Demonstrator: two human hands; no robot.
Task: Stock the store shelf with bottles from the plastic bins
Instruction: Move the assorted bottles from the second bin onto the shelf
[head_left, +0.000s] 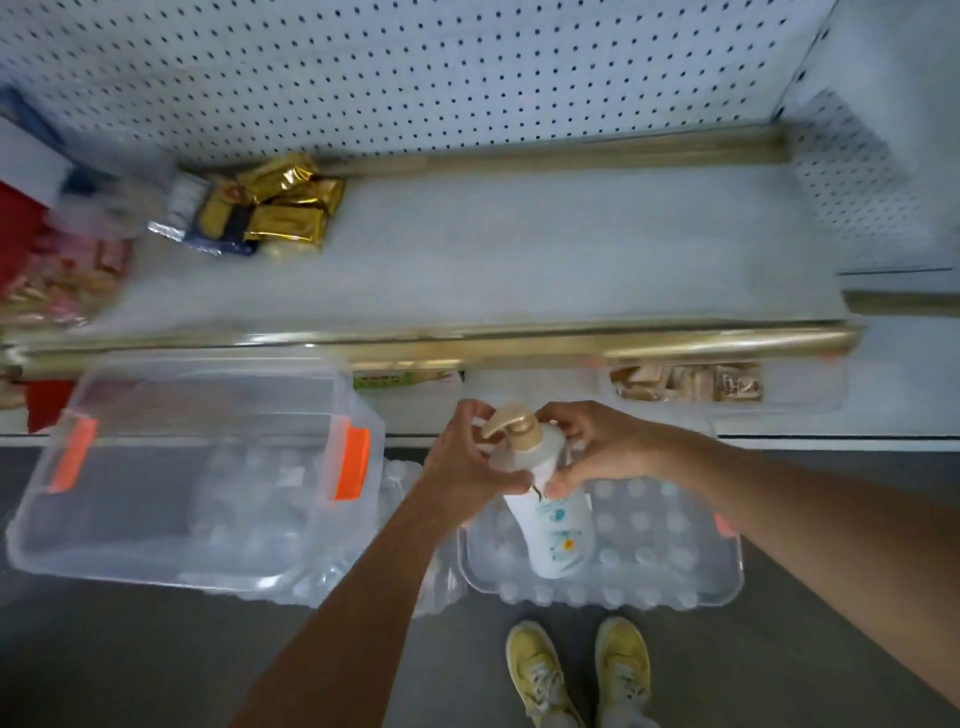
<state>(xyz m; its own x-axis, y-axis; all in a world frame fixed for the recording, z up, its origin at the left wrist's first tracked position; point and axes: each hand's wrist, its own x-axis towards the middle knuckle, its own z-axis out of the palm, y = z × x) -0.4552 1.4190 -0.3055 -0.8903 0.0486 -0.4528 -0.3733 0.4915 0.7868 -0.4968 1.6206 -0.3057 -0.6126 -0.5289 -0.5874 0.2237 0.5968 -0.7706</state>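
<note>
White pegboard backs the store shelf (519, 249), whose long deck is mostly bare to the right of some gold foil packets (283, 208) heaped at its left end, behind a gold front rail (571, 345). Below, on the grey floor, two clear plastic bins sit on shrink-wrapped packs of water bottles (363, 587): the left bin (130, 519), with orange latches, looks emptied, and the right bin (597, 597) lies under the hands. Both hands hold one white pump bottle (550, 519) upright above that right bin, in front of the shelf edge. The left hand (467, 462) wraps its fingers round the bottle's shoulder just under the gold pump head, thumb across the front; the right hand (597, 452) curls round the other side, thumb pressing the body. Two hands probably steady the top-heavy bottle and turn its label forward before it goes onto the open deck. Yellow shoes (576, 670) stand close behind the bins.
</note>
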